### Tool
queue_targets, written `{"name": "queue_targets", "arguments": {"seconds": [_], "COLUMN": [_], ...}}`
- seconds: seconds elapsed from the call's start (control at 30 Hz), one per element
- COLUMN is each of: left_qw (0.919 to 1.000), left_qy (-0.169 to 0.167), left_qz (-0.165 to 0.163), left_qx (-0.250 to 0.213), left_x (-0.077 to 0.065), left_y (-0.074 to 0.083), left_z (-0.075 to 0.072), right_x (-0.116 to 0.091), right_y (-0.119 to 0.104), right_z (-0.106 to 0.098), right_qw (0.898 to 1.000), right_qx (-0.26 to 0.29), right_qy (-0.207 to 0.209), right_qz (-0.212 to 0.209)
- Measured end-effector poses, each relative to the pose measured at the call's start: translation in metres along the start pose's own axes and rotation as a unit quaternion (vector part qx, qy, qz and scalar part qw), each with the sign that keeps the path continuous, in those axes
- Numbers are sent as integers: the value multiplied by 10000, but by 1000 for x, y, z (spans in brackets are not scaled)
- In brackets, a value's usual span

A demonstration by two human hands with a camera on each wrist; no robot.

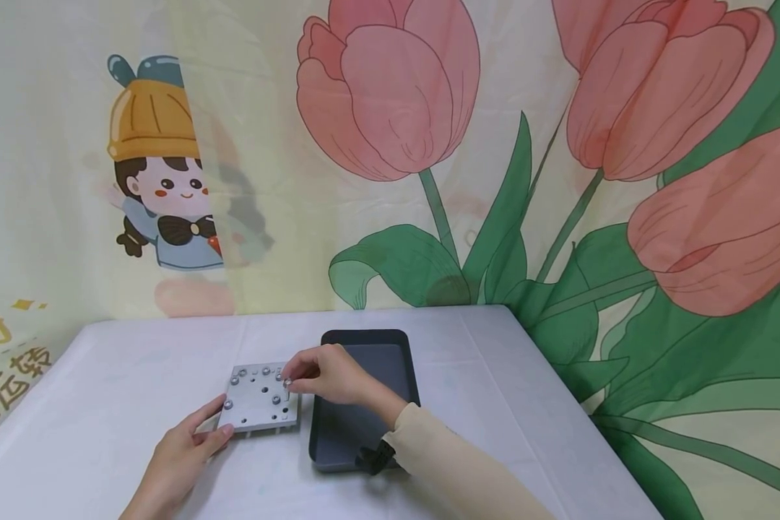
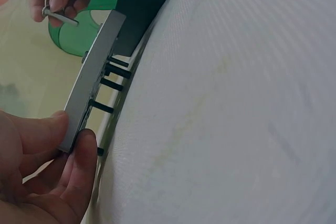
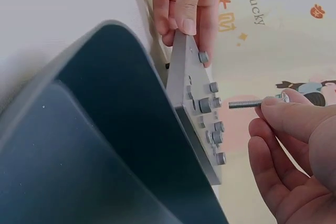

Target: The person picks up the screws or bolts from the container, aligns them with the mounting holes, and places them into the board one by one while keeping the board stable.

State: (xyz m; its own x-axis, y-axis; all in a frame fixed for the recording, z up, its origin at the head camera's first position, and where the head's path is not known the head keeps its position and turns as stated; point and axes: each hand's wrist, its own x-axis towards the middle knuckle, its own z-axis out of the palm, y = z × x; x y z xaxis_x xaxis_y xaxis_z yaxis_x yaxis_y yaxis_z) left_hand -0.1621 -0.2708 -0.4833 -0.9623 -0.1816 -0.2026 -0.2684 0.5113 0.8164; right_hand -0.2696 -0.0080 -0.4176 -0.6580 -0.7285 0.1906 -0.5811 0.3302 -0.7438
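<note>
A square metal plate [image 1: 250, 403] with holes and several socket-head screws in it is tilted up slightly over the white table. My left hand [image 1: 180, 449] grips its near left corner, thumb on one face and fingers on the other. Dark screw shanks [image 2: 101, 106] stick out of its underside in the left wrist view. Above the plate's far right part, my right hand [image 1: 331, 377] pinches a threaded bolt [image 3: 244, 104] between thumb and fingers. In the right wrist view the bolt's tip points at the plate, apart from it.
A dark rectangular tray [image 1: 364, 430] lies right of the plate, under my right forearm. The white-clothed table [image 1: 507, 448] runs back to a wall hanging [image 1: 273, 144] printed with tulips and a cartoon figure.
</note>
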Motion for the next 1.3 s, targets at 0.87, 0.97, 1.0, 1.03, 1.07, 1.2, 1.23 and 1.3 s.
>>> {"name": "queue_targets", "arguments": {"seconds": [0.87, 0.97, 1.0, 1.03, 1.07, 1.2, 1.23, 1.3], "left_qw": [10000, 9999, 9999, 9999, 9998, 9997, 9997, 9998], "left_qy": [-9, 0, -1, 1, 10, -18, -26, -47], "left_qz": [-3, 35, 65, 97, 121, 97, 80, 36], "left_qx": [76, 99, 101, 132, 173, 205, 218, 179], "left_x": [-2, -2, -1, -1, -1, -1, -1, -1], "left_y": [2, 3, 3, 3, 3, 2, 2, 2], "left_z": [-2, -2, -3, -3, -3, -4, -4, -3], "right_x": [2, 1, 1, 1, 1, 1, 1, 0], "right_y": [5, 5, 4, 4, 4, 5, 5, 5], "right_z": [15, 15, 15, 15, 15, 17, 17, 18], "right_qw": [9973, 9964, 9961, 9958, 9957, 9954, 9952, 9952], "right_qx": [-614, -736, -761, -797, -802, -859, -876, -890], "right_qy": [-380, -418, -432, -443, -448, -426, -418, -397], "right_qz": [-122, -100, -96, -94, -94, -87, -81, -68]}}
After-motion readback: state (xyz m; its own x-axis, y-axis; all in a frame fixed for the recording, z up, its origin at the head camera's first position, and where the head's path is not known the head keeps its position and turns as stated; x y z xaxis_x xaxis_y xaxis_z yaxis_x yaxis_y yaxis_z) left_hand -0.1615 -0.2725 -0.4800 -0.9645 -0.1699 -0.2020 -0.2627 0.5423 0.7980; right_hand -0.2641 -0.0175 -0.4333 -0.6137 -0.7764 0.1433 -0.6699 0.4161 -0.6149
